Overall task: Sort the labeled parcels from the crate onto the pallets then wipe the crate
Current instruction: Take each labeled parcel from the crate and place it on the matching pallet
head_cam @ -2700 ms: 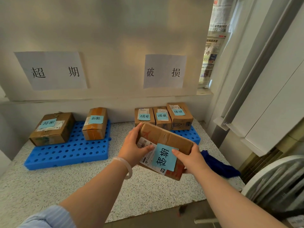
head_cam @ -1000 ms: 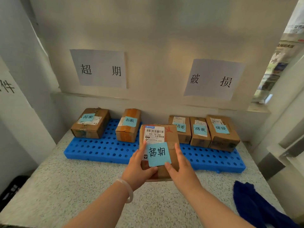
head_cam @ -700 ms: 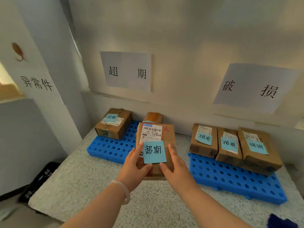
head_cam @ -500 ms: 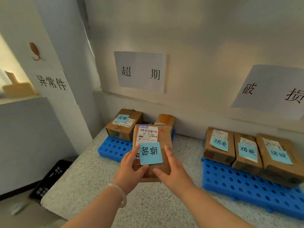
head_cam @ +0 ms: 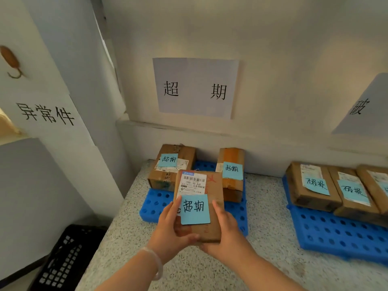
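Parcels look mostly sorted. A wide carton (head_cam: pixel 174 164) and a taped carton (head_cam: pixel 231 162), each with a blue 超期 note, sit at the back of the left pallet (head_cam: pixel 155 203), under the wall sign (head_cam: pixel 195 88) bearing the same two characters. Three more cartons (head_cam: pixel 310 198) with a different note lie side by side on the right pallet (head_cam: pixel 336 234), below a second sign (head_cam: pixel 365 106) cut off by the frame edge. The held parcel (head_cam: pixel 214 192) also carries a 超期 note, so I judge it belongs on the left pallet. It hangs over that pallet's front part, label side up, and is not yet set down. The left hand (head_cam: pixel 174 229) has its grip clamped on the parcel's left edge, and the right hand (head_cam: pixel 226 232) clamps the right edge likewise (a pale bracelet (head_cam: pixel 155 263) rings the left wrist). What is left, as far as I can judge, is to lay this one in the free front area, check the crate (head_cam: pixel 63 259) and wipe it. That crate, black and latticed, stands on the floor at the lower left beside the bench (head_cam: pixel 262 206). Its inside is too dark to tell whether any parcel remains, and no cloth is in view. Nothing blocks the drop, though the two cartons behind leave only the front rows free.
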`<action>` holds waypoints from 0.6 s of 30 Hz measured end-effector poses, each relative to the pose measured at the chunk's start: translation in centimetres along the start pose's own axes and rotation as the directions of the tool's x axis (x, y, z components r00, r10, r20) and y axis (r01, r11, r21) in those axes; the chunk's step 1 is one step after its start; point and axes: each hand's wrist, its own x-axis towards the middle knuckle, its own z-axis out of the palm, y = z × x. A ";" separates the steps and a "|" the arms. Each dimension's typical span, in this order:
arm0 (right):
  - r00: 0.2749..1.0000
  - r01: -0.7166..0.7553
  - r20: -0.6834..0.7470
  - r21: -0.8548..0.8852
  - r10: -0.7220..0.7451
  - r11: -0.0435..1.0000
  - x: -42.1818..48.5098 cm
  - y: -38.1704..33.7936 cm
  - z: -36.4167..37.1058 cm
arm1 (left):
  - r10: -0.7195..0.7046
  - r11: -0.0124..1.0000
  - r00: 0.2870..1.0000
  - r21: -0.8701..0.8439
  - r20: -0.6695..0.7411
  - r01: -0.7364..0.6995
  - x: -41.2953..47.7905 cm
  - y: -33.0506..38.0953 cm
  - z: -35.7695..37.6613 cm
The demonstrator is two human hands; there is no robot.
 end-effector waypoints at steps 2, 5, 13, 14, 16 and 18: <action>0.999 -0.009 -0.048 -0.012 0.008 1.000 0.0 -0.7 1.0 | 0.026 0.999 0.999 0.028 0.021 -0.027 0.5 -0.8 -0.9; 0.994 -0.023 -0.110 0.005 0.023 1.000 -0.3 -1.4 2.0 | 0.071 0.997 0.996 0.037 0.061 -0.074 1.0 -1.4 -1.9; 0.972 -0.018 -0.234 0.010 0.020 1.000 -0.4 -3.3 1.4 | 0.228 0.964 0.966 0.114 0.123 -0.242 2.5 -1.2 -3.7; 0.971 -0.013 -0.241 0.003 0.013 1.000 -0.2 -3.4 1.0 | 0.245 0.958 0.961 0.121 0.126 -0.260 2.8 -0.9 -3.9; 0.967 -0.003 -0.256 0.004 0.004 1.000 0.1 -3.8 0.1 | 0.270 0.950 0.955 0.128 0.124 -0.285 3.4 -0.2 -4.2; 0.964 0.010 -0.267 0.019 -0.005 1.000 0.8 -4.2 -0.7 | 0.282 0.950 0.953 0.109 0.113 -0.294 4.2 0.6 -4.5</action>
